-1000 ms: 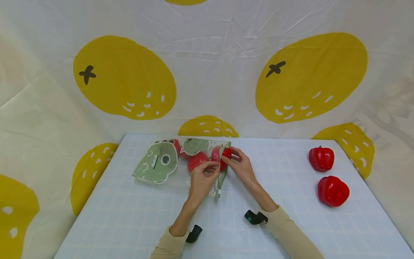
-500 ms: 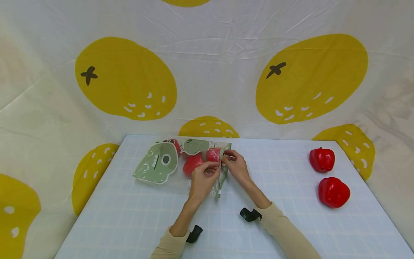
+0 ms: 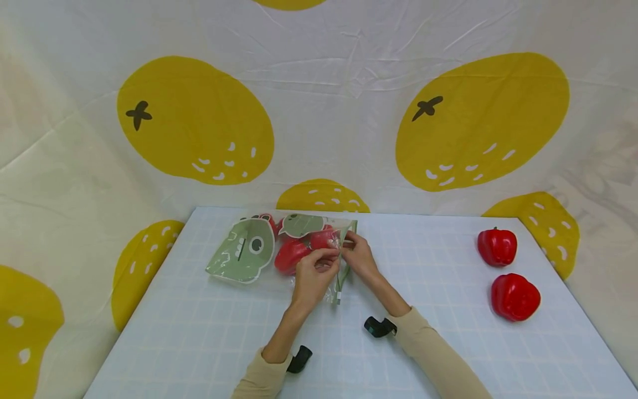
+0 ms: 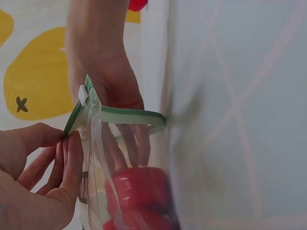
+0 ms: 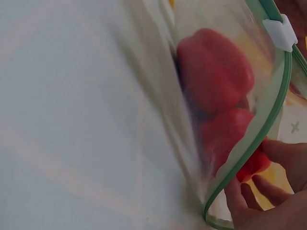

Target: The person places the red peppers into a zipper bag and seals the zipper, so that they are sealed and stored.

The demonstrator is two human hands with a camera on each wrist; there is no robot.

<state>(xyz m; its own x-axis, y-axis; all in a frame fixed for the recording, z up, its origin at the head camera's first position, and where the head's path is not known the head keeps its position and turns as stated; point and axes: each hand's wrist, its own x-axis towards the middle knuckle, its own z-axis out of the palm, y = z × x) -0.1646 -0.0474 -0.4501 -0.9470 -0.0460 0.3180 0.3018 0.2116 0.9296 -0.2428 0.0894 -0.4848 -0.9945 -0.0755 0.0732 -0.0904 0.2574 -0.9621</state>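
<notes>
Left end of the pale grid-patterned desk: clear plastic zip bag with green dinosaur print, lying flat-ish, mouth to the right. Inside: one glossy red bell pepper, a second glossy red bell pepper nearer the mouth, more red behind the print, count unclear. Left hand pinches the green zip rim near the white plastic slider. Right hand: fingers extended into the mouth, tips at the second pepper's end, not wrapped round it as far as I can see. Far right, well apart: upper loose red bell pepper, lower loose red bell pepper.

Risks, my read: left pinch slips, mouth collapses on the right fingers. Right hand snags the rim backing out, drags pepper along. Pepper left near the mouth could jam the slider.
</notes>
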